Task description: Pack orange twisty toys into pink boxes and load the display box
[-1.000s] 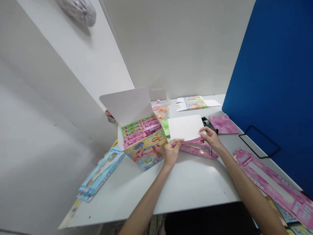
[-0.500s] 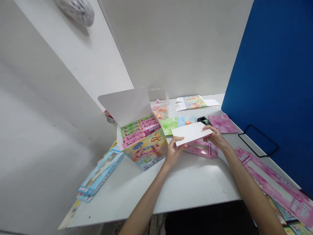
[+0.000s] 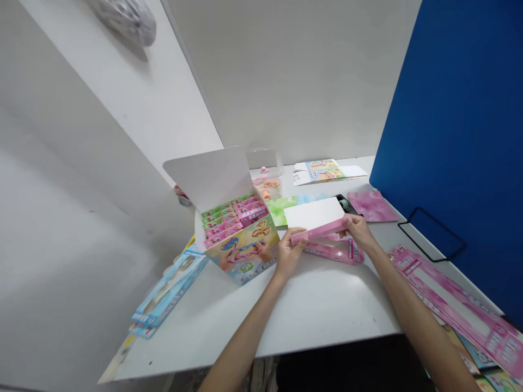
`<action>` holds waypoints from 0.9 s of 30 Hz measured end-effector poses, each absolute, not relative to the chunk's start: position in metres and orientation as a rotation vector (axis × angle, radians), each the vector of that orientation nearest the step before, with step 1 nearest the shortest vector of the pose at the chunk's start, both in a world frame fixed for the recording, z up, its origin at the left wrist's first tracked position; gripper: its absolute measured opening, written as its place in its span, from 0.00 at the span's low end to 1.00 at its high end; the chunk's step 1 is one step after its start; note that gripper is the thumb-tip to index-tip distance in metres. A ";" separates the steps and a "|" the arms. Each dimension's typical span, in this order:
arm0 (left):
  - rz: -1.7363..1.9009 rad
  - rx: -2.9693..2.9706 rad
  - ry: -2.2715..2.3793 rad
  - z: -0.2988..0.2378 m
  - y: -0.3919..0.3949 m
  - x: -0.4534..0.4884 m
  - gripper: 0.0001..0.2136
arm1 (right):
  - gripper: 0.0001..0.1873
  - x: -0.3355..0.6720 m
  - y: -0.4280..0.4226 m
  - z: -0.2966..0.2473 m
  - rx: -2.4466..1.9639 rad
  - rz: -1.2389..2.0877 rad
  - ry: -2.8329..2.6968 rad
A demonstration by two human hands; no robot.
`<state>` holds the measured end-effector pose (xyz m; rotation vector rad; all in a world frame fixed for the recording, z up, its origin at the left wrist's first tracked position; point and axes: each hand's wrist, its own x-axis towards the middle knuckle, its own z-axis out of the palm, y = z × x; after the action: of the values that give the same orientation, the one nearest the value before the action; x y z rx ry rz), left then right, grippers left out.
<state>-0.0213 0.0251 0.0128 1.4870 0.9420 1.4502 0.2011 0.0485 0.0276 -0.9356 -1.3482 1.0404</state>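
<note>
My left hand [image 3: 289, 253] and my right hand [image 3: 358, 230] together hold a partly folded pink carton [image 3: 315, 219], its white inner face turned up, just above the white table [image 3: 318, 310]. The left hand pinches its near left corner. The right hand's fingers close on its right end. Under the carton lies a flat pink package [image 3: 335, 250]. Left of my hands stands an open display box [image 3: 235, 228], lid raised, packed with green and pink small boxes.
Flat pink cartons [image 3: 457, 310] are stacked at the right edge, blue ones [image 3: 171, 291] at the left. A tape dispenser [image 3: 347, 204], pink sheet [image 3: 372, 206], green sheet [image 3: 280, 209], clear tub [image 3: 267, 177] and printed sheets [image 3: 327, 171] lie behind. A blue partition [image 3: 461, 130] stands right.
The carton first stood tilted on the table, was lifted and laid flatter, and now shows its pink front edge. My hands stayed at its two ends.
</note>
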 end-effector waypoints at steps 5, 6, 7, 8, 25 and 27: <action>1.415 1.450 0.879 0.012 0.027 -0.022 0.31 | 0.37 0.212 0.049 0.028 -0.768 1.212 -1.340; 1.438 1.437 0.882 0.011 0.028 -0.021 0.30 | 0.37 0.214 0.050 0.028 -0.758 1.225 -1.363; 1.472 1.420 0.892 0.010 0.029 -0.021 0.29 | 0.37 0.215 0.050 0.028 -0.764 1.228 -1.392; 1.512 1.400 0.908 0.009 0.030 -0.020 0.29 | 0.36 0.215 0.050 0.028 -0.785 1.224 -1.424; 1.576 0.985 0.926 0.011 0.029 -0.012 0.24 | 0.35 0.199 0.054 0.023 -1.013 1.084 -1.087; 1.545 0.891 0.845 0.013 0.030 -0.014 0.25 | 0.33 0.200 0.057 0.021 -1.035 1.137 -0.971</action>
<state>-0.0142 0.0296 0.0131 0.8908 0.8454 1.5450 0.2002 0.0569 0.0212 -1.0351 -0.9714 1.1375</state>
